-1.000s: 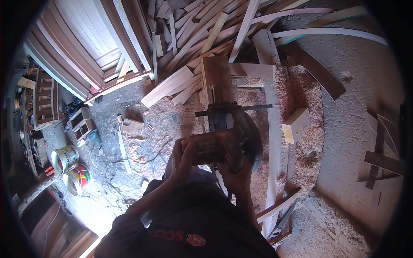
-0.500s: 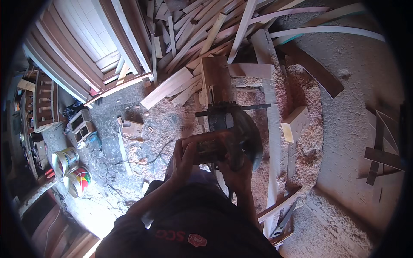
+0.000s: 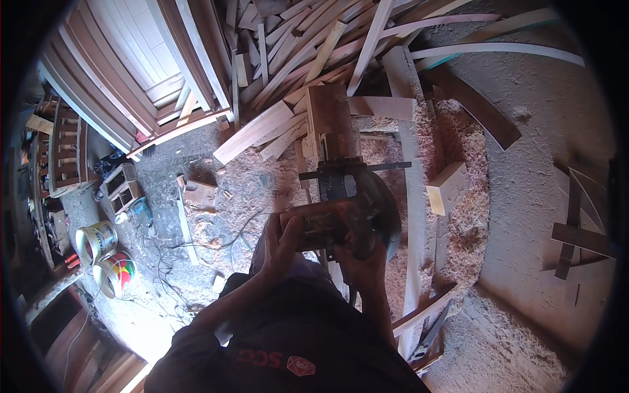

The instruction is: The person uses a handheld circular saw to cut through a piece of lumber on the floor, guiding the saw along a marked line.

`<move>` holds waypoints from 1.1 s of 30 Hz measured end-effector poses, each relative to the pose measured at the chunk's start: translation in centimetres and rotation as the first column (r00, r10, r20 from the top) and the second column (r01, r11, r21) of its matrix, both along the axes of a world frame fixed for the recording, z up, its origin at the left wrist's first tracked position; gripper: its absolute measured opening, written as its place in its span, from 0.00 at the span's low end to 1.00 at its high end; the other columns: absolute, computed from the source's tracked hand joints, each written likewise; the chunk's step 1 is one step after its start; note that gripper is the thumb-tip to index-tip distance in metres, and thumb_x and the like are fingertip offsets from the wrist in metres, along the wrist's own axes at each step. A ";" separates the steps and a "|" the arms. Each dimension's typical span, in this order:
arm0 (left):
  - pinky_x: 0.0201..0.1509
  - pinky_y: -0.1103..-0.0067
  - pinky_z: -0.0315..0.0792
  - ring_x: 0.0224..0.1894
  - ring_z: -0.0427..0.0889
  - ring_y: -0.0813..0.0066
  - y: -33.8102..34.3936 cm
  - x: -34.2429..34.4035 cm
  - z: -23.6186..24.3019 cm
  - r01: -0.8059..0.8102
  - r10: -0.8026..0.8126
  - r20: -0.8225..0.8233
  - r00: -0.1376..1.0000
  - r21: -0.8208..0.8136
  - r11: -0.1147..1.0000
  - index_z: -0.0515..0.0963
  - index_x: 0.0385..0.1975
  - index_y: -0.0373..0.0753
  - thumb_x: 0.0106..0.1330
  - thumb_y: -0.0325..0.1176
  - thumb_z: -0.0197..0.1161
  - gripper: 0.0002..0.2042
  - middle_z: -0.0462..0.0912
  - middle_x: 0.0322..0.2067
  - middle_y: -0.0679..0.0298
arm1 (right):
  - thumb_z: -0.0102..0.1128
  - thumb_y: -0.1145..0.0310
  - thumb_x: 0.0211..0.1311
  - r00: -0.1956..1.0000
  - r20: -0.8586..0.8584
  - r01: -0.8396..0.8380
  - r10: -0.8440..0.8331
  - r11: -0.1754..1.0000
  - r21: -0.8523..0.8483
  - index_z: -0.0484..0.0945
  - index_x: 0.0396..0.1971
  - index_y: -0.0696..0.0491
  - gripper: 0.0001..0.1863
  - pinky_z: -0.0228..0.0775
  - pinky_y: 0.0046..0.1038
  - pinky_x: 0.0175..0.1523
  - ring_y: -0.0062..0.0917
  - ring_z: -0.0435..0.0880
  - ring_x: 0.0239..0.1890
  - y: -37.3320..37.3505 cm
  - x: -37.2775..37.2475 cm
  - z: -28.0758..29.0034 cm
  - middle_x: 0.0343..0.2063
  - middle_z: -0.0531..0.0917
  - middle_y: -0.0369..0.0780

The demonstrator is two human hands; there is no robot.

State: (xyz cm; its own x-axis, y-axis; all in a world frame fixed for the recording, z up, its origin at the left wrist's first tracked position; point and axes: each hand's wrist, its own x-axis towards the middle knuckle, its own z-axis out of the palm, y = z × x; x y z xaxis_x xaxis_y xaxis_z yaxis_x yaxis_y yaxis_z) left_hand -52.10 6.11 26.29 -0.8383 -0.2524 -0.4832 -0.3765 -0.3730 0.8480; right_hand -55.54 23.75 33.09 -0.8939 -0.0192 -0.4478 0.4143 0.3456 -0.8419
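Note:
A dark circular saw [image 3: 375, 216] sits on the near part of a wooden board [image 3: 329, 121], right in front of my body. Across its front runs a thin metal guide bar [image 3: 393, 166]. My left hand [image 3: 283, 243] is closed around the motor housing on the saw's left side. Wrapped around the rear handle, my right hand [image 3: 365, 254] grips the saw from behind. The saw's body hides the blade and much of the board beneath it. A dark cord hangs below my right hand.
Offcuts [image 3: 295, 49] are heaped beyond the board. To the right stand a long pale beam [image 3: 414, 216], a wood block [image 3: 449, 188] and piled shavings [image 3: 470, 236]. Buckets [image 3: 98, 241] and loose cables [image 3: 167, 275] lie left; door frames [image 3: 147, 72] lean at far left.
The saw has tilted very slightly, so its guide bar looks more level. Both hands keep their grip, and the view has shifted a little.

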 end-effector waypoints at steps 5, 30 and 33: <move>0.41 0.82 0.70 0.37 0.72 0.85 -0.1 -0.2 -0.1 0.005 -0.005 0.019 1.000 0.000 1.000 0.73 0.48 0.36 0.78 0.41 0.54 0.13 0.76 0.36 0.69 | 0.74 0.76 0.52 1.000 0.029 -0.011 0.010 1.000 0.013 0.79 0.39 0.55 0.15 0.75 0.23 0.36 0.15 0.81 0.33 0.0 -0.4 0.6 0.30 0.81 0.33; 0.45 0.81 0.74 0.40 0.76 0.83 -0.2 -1.3 -1.2 -0.060 0.060 -0.004 0.998 0.052 0.997 0.73 0.49 0.34 0.77 0.41 0.57 0.15 0.78 0.38 0.66 | 0.74 0.77 0.51 1.000 0.017 0.001 -0.002 0.999 0.050 0.79 0.40 0.56 0.16 0.75 0.23 0.35 0.14 0.81 0.30 -0.6 -1.4 -0.4 0.28 0.81 0.33; 0.44 0.82 0.73 0.40 0.75 0.84 -0.6 -1.4 -1.6 -0.028 0.028 0.019 0.999 0.038 0.999 0.73 0.48 0.35 0.77 0.42 0.58 0.15 0.77 0.37 0.67 | 0.73 0.77 0.51 1.000 -0.011 0.000 0.001 0.997 0.079 0.80 0.39 0.56 0.15 0.75 0.23 0.35 0.14 0.80 0.30 -0.8 -1.8 -0.3 0.27 0.81 0.33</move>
